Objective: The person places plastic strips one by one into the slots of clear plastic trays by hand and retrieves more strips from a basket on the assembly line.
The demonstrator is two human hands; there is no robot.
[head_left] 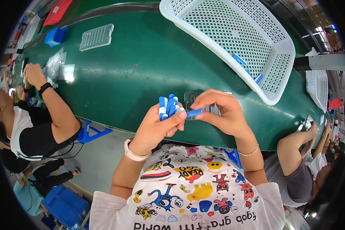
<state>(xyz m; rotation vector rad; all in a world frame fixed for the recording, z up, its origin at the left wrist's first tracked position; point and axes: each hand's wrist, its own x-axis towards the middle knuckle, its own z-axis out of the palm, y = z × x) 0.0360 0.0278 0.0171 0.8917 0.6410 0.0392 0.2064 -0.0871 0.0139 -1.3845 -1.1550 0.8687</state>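
A bunch of small blue sticks with white ends stands fanned upward in the left hand, whose fingers are closed round the lower part of the bunch, just above the near edge of the bench. One more blue stick lies level between the two hands: the right hand pinches it with thumb and fingertips closed on its right end, while its left end meets the left hand's fingers beside the bunch. Right behind the right hand's fingers, partly hidden by them, a clear tray rests on the green bench top; how many slots it has filled cannot be told. Farther back and to the right sits a big white basket with perforated walls, tilted toward the viewer, and a few loose blue pieces lie in its near right corner. Well to the left on the bench lies a second clear tray, and beyond it a blue box and a red basket near the far rim. Clear bags lie by the left edge, where a co-worker's arm with a dark wristband reaches onto the bench. On the right another person's arm rests at the bench edge, with a smaller white basket beyond it. A blue crate stands on the floor at lower left.
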